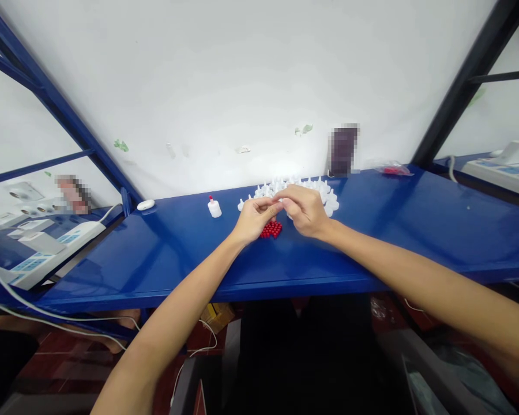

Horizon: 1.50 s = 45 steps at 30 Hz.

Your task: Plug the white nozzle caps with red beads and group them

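Note:
My left hand (pixel 256 218) and my right hand (pixel 306 211) meet over the blue table (pixel 190 253), fingertips pinched together. A small pale bit shows between them, too small to name. Just below my left hand lies a cluster of small red caps (pixel 271 230), partly covered by it. Behind both hands stand several white pieces with pointed nozzles (pixel 320 185), some of them hidden by my fingers. To the left, a small white bottle (pixel 214 208) with a red tip stands upright, apart from my hands.
A white oval object (pixel 146 204) lies near the table's left end. At the back right are a blurred-out dark object (pixel 343 150) and a clear bag (pixel 395 169) with red pieces. White power strips (pixel 64 245) with cables flank the table. Blue frame posts (pixel 69 106) rise beside it.

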Each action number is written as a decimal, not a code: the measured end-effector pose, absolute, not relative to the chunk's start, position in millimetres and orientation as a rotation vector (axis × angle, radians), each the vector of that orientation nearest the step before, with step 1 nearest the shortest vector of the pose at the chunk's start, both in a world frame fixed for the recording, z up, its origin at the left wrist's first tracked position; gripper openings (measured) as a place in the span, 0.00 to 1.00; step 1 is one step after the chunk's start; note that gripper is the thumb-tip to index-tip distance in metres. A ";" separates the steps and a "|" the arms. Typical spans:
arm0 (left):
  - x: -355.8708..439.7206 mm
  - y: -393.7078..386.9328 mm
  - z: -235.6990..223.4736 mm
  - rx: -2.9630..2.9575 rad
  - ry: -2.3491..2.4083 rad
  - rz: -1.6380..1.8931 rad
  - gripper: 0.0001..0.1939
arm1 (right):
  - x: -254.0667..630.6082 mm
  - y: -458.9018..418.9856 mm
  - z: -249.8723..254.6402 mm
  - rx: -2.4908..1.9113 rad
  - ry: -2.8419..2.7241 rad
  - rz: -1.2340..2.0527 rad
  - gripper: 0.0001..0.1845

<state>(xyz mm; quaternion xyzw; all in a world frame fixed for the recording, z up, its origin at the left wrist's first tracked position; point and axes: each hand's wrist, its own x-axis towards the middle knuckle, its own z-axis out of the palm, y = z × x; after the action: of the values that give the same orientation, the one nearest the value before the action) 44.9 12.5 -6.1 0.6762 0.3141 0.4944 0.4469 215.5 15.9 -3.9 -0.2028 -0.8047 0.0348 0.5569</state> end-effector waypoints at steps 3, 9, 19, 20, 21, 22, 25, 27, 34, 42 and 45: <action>45.5 14.3 -9.2 1.610 0.754 1.242 0.27 | 214.7 17.0 -3.8 -0.518 -1.913 0.014 0.20; 50.6 9.7 -10.7 1.550 0.730 1.192 0.29 | 215.2 20.1 -2.2 -0.466 -1.938 -0.129 0.27; 15.8 20.1 -10.1 2.125 0.993 1.453 0.26 | 215.6 14.9 4.7 -0.540 -1.857 0.052 0.16; 8.1 23.4 -10.5 2.205 1.067 1.452 0.26 | 215.5 14.7 5.6 -0.540 -1.849 0.053 0.13; 1.7 26.5 -10.8 2.256 1.129 1.450 0.26 | 215.4 14.7 6.4 -0.535 -1.843 0.055 0.11; -3.2 29.0 -11.2 2.288 1.176 1.446 0.26 | 215.5 14.7 7.3 -0.534 -1.839 0.060 0.10; -7.3 33.1 -12.6 2.328 1.237 1.446 0.25 | 216.9 14.6 9.8 -0.567 -1.820 0.104 0.09; -3.6 33.2 -14.5 2.339 1.249 1.443 0.25 | 218.8 14.7 10.7 -0.597 -1.795 0.162 0.09; 10.6 31.7 -21.7 2.488 1.204 1.300 0.25 | 224.0 19.7 8.7 -0.610 -1.749 0.338 0.24; 2.7 31.5 -13.9 2.874 1.251 0.986 0.21 | 222.6 25.7 12.4 -0.723 -1.668 0.485 0.37; 5.4 29.7 -14.0 2.965 1.205 0.813 0.15 | 224.5 29.9 10.9 -0.716 -1.674 0.535 0.37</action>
<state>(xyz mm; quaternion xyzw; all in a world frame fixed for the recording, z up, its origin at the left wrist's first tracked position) 5.4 29.7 -14.0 0.8950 0.3638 0.2453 -0.0804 224.5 29.9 10.9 -0.3066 -0.7168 0.2292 0.5827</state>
